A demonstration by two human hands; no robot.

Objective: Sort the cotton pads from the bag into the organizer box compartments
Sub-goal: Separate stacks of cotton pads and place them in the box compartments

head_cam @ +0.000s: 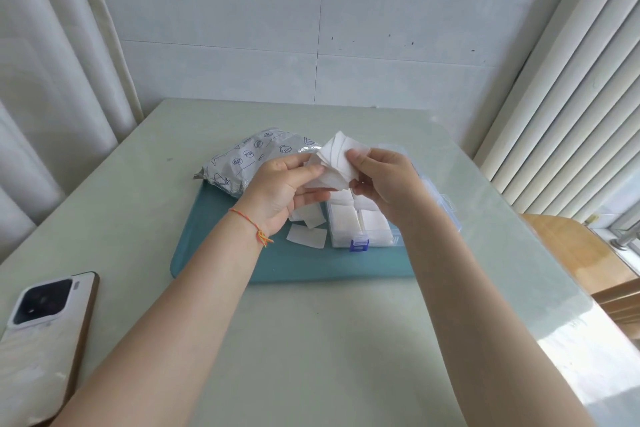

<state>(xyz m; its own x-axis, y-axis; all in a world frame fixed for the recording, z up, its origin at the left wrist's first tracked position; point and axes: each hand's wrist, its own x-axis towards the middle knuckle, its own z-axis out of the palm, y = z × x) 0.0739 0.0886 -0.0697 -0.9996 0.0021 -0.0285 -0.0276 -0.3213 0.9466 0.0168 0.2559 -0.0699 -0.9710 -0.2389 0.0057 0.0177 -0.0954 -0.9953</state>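
Note:
A fanned bunch of white cotton pads (334,163) is held up above the organizer box. My left hand (280,191) pinches the bunch from the left and my right hand (384,180) pinches it from the right. Below them the clear organizer box (363,225), with a blue latch at its front, has white pads in its near compartments. A silver printed bag (247,161) lies behind my left hand. A few loose pads (308,236) lie on the teal mat just left of the box.
The teal mat (294,263) sits on a pale green table (311,340). A phone (41,333) lies face down at the table's near left edge. The box's clear lid (440,198) is folded open to the right. A wooden chair (581,253) stands at the right.

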